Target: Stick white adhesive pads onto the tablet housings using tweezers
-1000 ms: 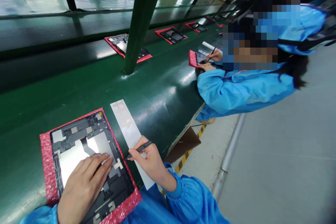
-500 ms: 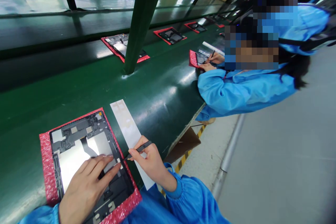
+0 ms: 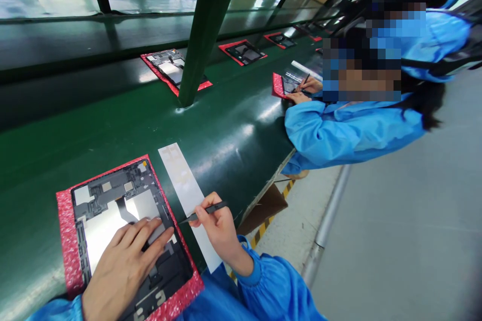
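Observation:
An opened tablet (image 3: pixel 109 215) with its inner parts showing lies on a sheet of red bubble wrap (image 3: pixel 68 241) on the green bench. Across its lower middle rests my left hand (image 3: pixel 124 261), fingers stretched out flat over the silvery plate and black parts. My right hand (image 3: pixel 216 225) pinches dark tweezers (image 3: pixel 211 208), whose tip points at the tablet's right edge, slightly apart from it. Beneath that hand runs a white strip of backing paper (image 3: pixel 181 173) with pale patches near its far end. My left palm hides part of the tablet.
A green post (image 3: pixel 203 35) rises from the bench. Behind it lies another opened tablet (image 3: pixel 169 65) on red wrap, with a dark tablet (image 3: pixel 244 52) farther along. At right a co-worker in a blue sleeve (image 3: pixel 339 130) leans over the bench. A cardboard box (image 3: pixel 265 208) sits below its edge.
My right hand has drawn the tweezers a little to the right, away from the tablet's edge. My left hand stays on the tablet, nearly unmoved.

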